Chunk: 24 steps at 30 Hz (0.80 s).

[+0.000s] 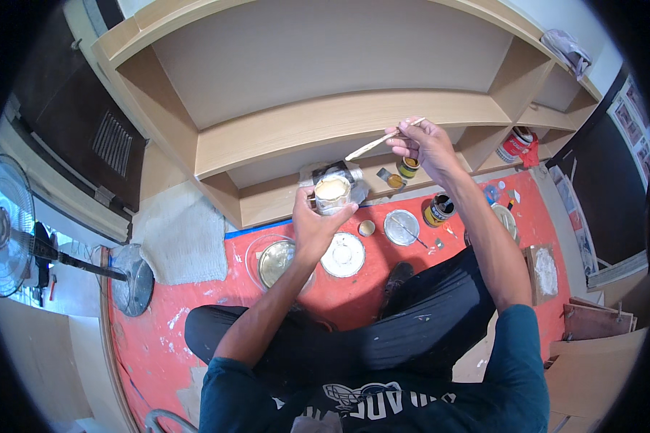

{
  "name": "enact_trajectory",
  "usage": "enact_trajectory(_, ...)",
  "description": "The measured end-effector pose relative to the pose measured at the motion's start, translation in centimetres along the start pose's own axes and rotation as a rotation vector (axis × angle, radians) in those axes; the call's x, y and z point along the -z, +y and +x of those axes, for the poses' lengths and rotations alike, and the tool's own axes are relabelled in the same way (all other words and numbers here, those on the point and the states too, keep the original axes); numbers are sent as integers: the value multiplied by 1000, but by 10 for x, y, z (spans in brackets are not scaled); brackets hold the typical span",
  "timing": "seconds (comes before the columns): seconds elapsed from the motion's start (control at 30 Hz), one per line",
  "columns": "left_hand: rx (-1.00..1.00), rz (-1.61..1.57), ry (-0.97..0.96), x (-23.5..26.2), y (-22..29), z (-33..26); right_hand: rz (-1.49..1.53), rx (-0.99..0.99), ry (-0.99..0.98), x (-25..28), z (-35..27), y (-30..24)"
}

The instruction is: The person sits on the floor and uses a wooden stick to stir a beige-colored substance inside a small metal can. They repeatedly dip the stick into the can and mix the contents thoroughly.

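Note:
My left hand [318,225] is wrapped round a small cup of cream-coloured paint [332,189], held up in front of the wooden shelf. Pinched in the fingers of my right hand [427,150] is a thin pale stick [372,147], slanting down to the left. Its lower tip hangs in the air just above and right of the cup, apart from it. Whether that tip carries bristles is too small to tell. Beyond the cup, a dark cloth or sheet [328,173] lies on the bottom shelf, partly hidden. An open small can [408,167] of yellowish paint stands beside my right hand.
A wooden shelf unit [354,119] spans the far side. On the red floor sheet [173,310] stand a round tin [276,263], a white lid [343,255], another lid with a thin tool [401,228] and a dark can [438,211]. A fan [11,224] stands at left.

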<state>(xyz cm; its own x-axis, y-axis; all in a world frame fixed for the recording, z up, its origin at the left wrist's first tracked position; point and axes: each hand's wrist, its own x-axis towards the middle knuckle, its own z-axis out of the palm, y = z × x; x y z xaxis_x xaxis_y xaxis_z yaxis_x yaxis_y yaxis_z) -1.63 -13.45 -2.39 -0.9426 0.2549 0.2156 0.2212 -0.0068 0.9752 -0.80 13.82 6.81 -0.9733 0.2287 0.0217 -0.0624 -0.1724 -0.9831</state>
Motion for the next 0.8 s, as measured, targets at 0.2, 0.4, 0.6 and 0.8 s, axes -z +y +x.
enact_trajectory(0.2,-69,23,2,-2,-1,0,-91,-38,-88,-11,0,14)
enact_trajectory(0.4,-28,-78,-41,-5,6,-4,-184,-29,-100,-15,-1,19)
enact_trajectory(0.6,-20,-57,-62,-1,4,-4,-170,10,-63,-4,4,18)
enact_trajectory(0.8,-57,-22,-80,-3,-1,-2,-165,8,-15,4,4,12)
